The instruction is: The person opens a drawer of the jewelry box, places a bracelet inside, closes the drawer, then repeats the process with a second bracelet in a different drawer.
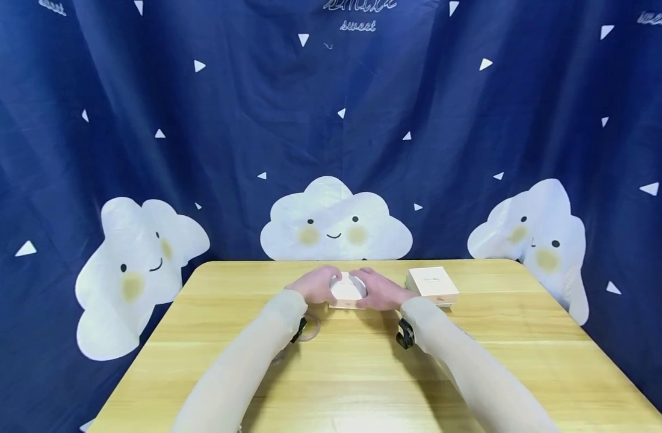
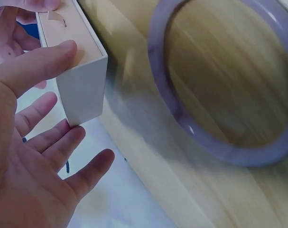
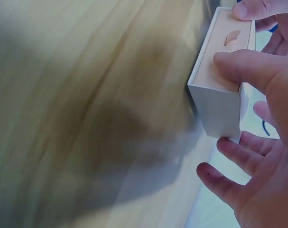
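A small white box (image 1: 346,290) stands at the far middle of the table, between both hands. Its pinkish front face bears a small tab, seen in both wrist views, with a white sleeve (image 2: 83,92) round it. My left hand (image 1: 316,285) grips the box's left end, its thumb on the pinkish face and fingertips at the far side. At the opposite end my right hand (image 1: 382,290) holds it likewise, thumb (image 3: 234,64) near the tab. A pale lilac bangle (image 2: 158,57) lies on the table by the left wrist, partly hidden by that arm in the head view.
Another white box (image 1: 433,282) with fine print on its lid stands to the right of the right hand. The wooden table (image 1: 352,373) ends at a dark blue curtain (image 1: 228,138) with cloud prints. Black wrist devices (image 1: 405,334) are strapped to both wrists.
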Demonstrator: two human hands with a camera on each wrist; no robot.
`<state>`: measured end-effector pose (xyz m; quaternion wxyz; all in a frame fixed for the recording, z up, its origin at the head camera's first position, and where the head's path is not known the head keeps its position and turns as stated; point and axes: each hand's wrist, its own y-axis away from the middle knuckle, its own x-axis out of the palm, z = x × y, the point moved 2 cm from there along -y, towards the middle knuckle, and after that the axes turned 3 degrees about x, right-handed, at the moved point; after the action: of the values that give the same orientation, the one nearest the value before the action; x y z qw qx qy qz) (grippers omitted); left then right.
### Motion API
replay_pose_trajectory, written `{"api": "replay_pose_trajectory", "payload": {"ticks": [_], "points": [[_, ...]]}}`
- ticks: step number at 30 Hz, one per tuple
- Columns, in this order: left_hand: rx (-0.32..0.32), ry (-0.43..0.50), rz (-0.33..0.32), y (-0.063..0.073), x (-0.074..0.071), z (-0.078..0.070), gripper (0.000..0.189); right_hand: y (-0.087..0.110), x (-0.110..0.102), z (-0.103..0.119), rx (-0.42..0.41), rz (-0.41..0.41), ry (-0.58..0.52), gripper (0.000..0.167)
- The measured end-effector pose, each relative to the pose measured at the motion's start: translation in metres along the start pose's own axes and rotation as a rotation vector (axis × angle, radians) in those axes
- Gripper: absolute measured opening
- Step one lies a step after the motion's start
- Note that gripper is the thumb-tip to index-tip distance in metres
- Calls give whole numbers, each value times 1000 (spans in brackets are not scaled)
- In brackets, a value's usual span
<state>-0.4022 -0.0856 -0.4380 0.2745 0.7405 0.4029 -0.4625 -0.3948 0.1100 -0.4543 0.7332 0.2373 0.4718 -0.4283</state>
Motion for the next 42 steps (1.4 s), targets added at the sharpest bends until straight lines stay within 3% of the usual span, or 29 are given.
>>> {"api": "replay_pose_trajectory", "payload": {"ticks": [8,15,25,42], "points": [[20,5,-18,11,-17,17,62,-14,-7,23,-43,0,54,81],[-9,23,-29,24,-34,38,61,-31,-10,50,-52,26,83,81],[-42,16,-37,48,-54,59,58,-52,0,79,-88,63,85,81],[-125,6,-23,84,-71,97,63,-88,24,122,-131,87,124,79]]}}
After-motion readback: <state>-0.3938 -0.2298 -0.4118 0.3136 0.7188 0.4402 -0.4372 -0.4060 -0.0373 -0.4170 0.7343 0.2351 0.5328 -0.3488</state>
